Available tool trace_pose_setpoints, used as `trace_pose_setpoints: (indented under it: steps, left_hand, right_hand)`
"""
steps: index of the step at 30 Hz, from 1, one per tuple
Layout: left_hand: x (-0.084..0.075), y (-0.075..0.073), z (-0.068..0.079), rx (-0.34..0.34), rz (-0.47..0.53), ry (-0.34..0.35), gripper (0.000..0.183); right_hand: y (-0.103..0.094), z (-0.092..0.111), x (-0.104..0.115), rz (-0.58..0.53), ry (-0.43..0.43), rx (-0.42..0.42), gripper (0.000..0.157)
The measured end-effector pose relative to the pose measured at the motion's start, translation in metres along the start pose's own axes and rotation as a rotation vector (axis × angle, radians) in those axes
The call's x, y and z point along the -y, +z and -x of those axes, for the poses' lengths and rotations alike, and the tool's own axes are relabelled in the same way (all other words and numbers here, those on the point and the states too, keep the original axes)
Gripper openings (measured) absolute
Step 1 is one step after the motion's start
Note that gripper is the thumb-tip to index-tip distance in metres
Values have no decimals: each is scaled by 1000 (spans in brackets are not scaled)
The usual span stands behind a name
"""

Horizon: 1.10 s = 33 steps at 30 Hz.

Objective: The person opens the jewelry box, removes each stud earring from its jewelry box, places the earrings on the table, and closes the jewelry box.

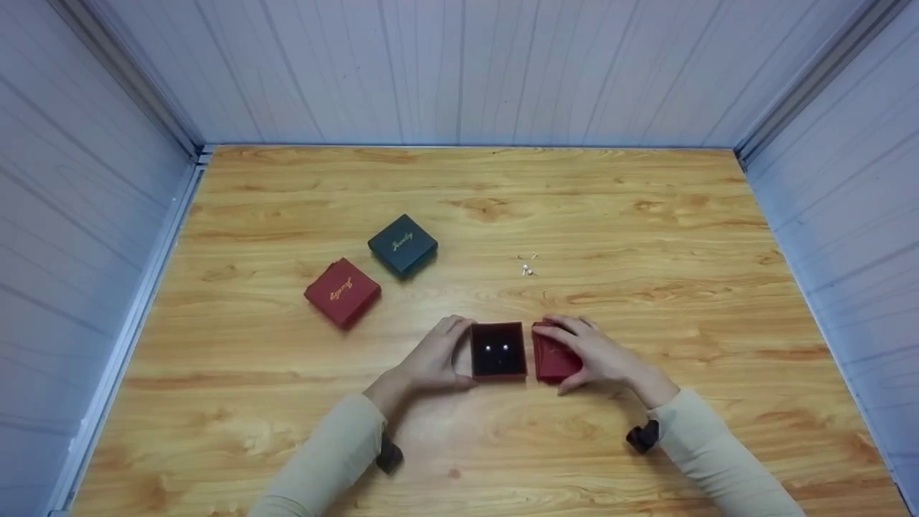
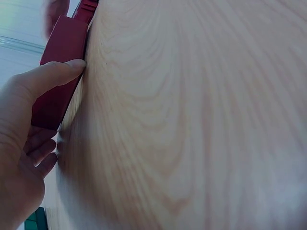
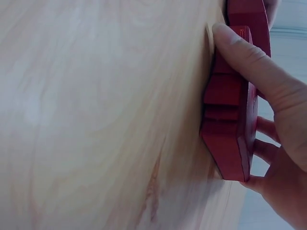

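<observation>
An open red jewelry box [image 1: 498, 377] stands on the table, its dark insert [image 1: 499, 362] facing up with two small stud earrings [image 1: 497, 347] in it. My left hand [image 1: 436, 357] grips this box from its left side. In the left wrist view the thumb [image 2: 62, 72] presses on the near wall. Just right of the box, my right hand [image 1: 599, 357] holds a red lid [image 1: 554, 359], thumb at the near side and fingers at the far side. The right wrist view shows the lid's notched edge [image 3: 221, 112]. A narrow gap separates box and lid.
Two shut jewelry boxes lie to the left: a red one [image 1: 342, 293] and a dark green one [image 1: 403, 245]. Some tiny loose earrings [image 1: 528, 270] lie beyond the open box. Pale panel walls [image 1: 459, 72] enclose the table at the back and both sides.
</observation>
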<state>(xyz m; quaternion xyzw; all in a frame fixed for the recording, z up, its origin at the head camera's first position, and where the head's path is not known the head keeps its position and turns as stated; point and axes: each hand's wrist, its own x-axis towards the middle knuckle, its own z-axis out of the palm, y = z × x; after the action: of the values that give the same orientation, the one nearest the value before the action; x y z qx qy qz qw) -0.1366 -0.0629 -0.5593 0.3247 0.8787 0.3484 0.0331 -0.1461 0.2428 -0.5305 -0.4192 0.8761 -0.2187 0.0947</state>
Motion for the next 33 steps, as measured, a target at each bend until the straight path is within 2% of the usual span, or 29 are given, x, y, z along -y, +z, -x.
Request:
trace_pose_setpoints:
  steps: [6,11,23,33]
  left_hand:
    - [-1,0,1,-7,6,4,87]
    - [-1,1,2,-10,16,12,86]
    - [-1,0,1,11,26,-21,89]
    - [-1,0,1,14,47,-21,90]
  right_hand:
    - [0,0,0,4,-18,-10,101]
    - [1,0,-1,17,-45,-57,99]
    - [0,-3,3,-13,-67,-185,79]
    - [5,-4,10,-71,-18,-296,65]
